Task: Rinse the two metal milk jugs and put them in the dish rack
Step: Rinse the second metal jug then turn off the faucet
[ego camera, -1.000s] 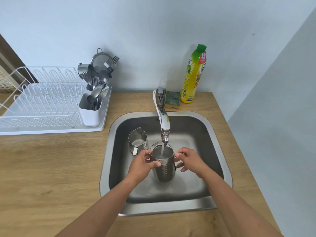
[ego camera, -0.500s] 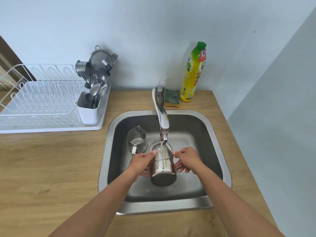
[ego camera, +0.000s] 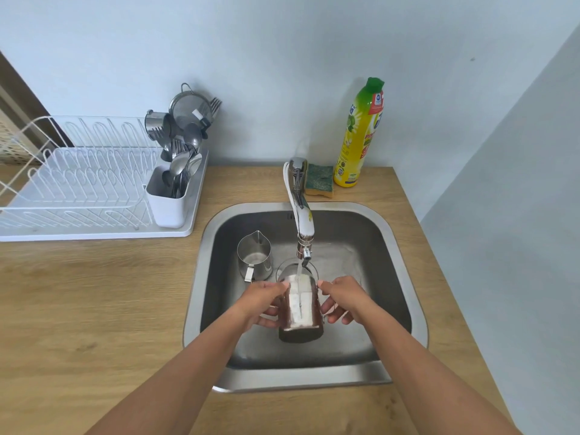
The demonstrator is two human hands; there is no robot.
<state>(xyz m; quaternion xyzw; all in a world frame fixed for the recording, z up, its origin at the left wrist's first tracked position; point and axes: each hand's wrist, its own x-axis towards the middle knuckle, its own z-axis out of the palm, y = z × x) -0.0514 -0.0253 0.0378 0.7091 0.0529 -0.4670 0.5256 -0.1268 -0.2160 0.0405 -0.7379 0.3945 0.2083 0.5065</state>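
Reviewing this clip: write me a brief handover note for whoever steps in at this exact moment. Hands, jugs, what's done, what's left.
Left hand and right hand: both grip the larger milk jug, one on each side, over the sink.
Larger milk jug: tipped with its mouth away from the person, under the running tap; water strikes its side.
Smaller milk jug: stands upright in the sink, left of the tap, untouched.
Dish rack: on the counter to the left; no jug in it, cutlery in its holder.
Done: nothing racked.
Left: finish rinsing this jug, rack it, rinse and rack the smaller one, presumably shut the tap.
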